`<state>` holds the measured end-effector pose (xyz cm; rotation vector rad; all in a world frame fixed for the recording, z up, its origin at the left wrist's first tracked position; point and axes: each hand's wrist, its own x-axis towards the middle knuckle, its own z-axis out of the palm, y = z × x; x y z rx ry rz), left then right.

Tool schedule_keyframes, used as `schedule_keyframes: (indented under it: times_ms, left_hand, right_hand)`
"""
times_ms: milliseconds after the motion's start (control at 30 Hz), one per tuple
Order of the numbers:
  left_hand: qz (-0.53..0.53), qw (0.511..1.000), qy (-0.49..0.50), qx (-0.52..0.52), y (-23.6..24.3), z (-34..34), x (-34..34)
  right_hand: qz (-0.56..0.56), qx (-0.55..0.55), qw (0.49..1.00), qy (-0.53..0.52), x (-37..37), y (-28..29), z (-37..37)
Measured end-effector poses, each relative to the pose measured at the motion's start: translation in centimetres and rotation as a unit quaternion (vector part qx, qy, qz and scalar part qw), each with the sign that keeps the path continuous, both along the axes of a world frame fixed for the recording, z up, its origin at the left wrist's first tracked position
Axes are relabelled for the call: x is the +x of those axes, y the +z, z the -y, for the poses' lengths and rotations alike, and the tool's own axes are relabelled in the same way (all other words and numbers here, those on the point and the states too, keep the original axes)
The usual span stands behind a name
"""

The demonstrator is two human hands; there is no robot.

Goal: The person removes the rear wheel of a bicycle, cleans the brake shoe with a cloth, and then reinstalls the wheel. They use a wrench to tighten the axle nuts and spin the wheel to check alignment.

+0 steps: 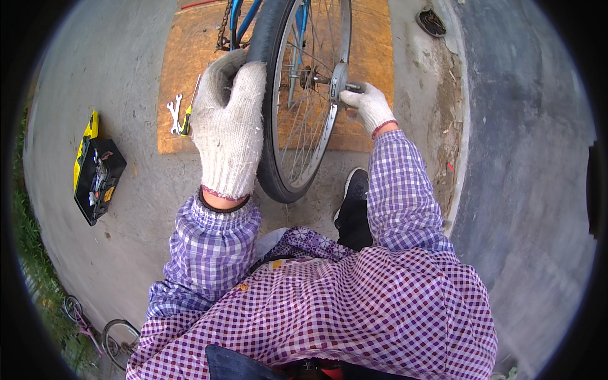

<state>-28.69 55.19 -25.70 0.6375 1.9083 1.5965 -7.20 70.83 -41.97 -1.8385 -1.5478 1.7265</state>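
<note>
A bicycle wheel (272,145) with a black tyre stands upright before me, beside a blue frame (235,19) and chain. My left hand (227,117), in a white knitted glove, grips the tyre's left side, its fingers curled and partly hidden. My gloved right hand (367,104) is closed on a short metal axle piece (353,86) at the wheel's hub, next to a silver fitting (338,82). Left of my left hand, wrenches (175,114) and a yellow-handled screwdriver (186,120) lie on a wooden board (172,76).
An open black-and-yellow toolbox (100,177) sits on the concrete at left. A small dark dish (430,24) lies at upper right, near a raised seam. My shoe (351,196) is below the wheel. Another bicycle (117,342) and greenery (38,272) are at lower left.
</note>
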Motion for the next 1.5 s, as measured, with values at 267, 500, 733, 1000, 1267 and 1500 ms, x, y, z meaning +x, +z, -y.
schedule_keyframes:
  times_ms: [267,500,733,1000,1267,1500]
  left_hand:
    - [-0.014,1.0,0.008,-0.011,-0.6,1.2,-0.5]
    - [-0.021,1.0,0.007,-0.006,-1.2,0.5,0.1]
    - [-0.048,0.998,-0.031,-0.012,-1.7,-3.7,1.9]
    - [-0.034,0.998,-0.031,-0.033,-2.2,-7.2,3.3]
    - [0.002,0.999,-0.031,-0.024,-1.8,-6.8,2.4]
    - [0.003,1.0,0.0,-0.012,0.3,-4.0,0.7]
  right_hand:
    - [-0.02,0.055,0.997,-0.047,-1.6,0.0,1.4]
    - [-0.016,0.068,0.996,-0.053,-1.6,-0.3,0.6]
    - [0.025,0.095,0.993,-0.066,1.0,-2.0,-2.5]
    - [0.036,0.082,0.994,-0.068,2.9,-3.8,-5.4]
    - [-0.004,0.049,0.995,-0.083,2.3,-2.2,-4.4]
    - [0.048,0.088,0.989,-0.107,1.4,1.4,-3.5]
